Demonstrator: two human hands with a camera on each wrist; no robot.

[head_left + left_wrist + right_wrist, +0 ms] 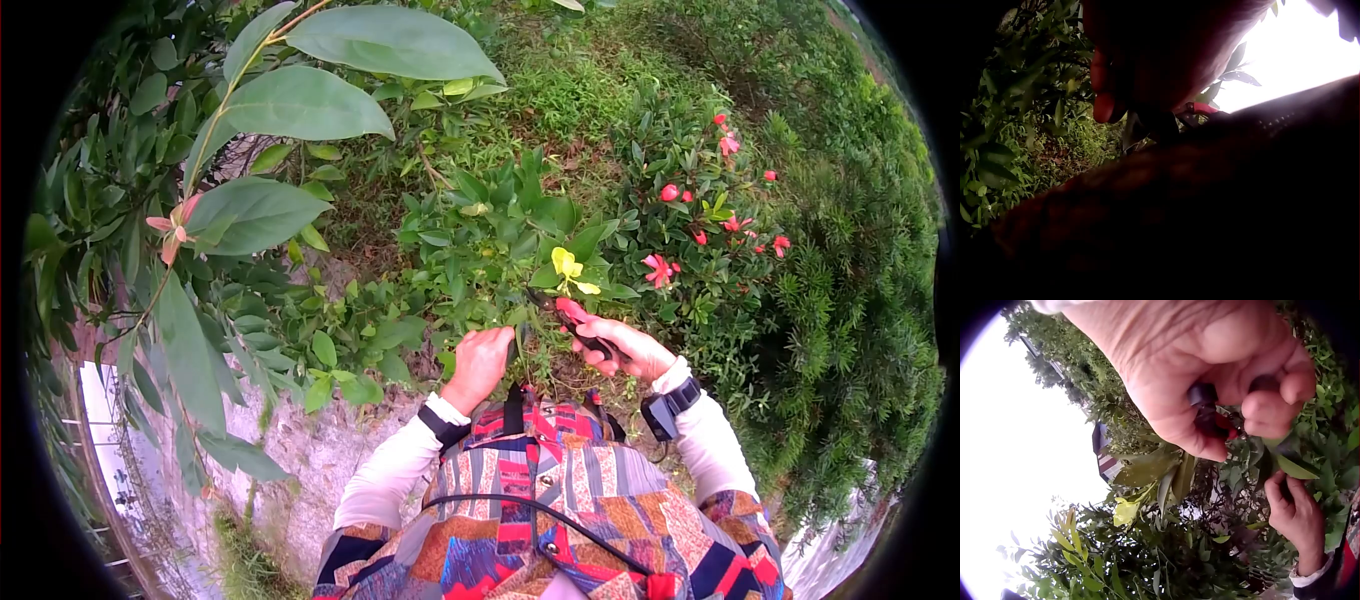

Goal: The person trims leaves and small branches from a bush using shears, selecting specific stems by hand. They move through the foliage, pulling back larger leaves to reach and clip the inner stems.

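Note:
In the head view the right hand (625,350) grips pruning shears (572,312) with red and black handles, their blades among the leaves beside a yellow bloom or leaf cluster (566,264). To its left, the left hand (482,366) has its fingers curled at a leafy stem low on the plant. The right wrist view shows the right hand (1210,369) around the dark handles, and the left hand (1298,519) pinching at a green leaf (1297,467). Dark and partly hidden, the left hand (1160,56) fills the upper left wrist view; its grip is unclear there.
A bush with red flowers (658,270) grows at the right. Large leaves (310,102) on a branch hang close at the upper left. Dense shrubs (850,260) line the far right, and pale ground (330,450) lies at the lower left.

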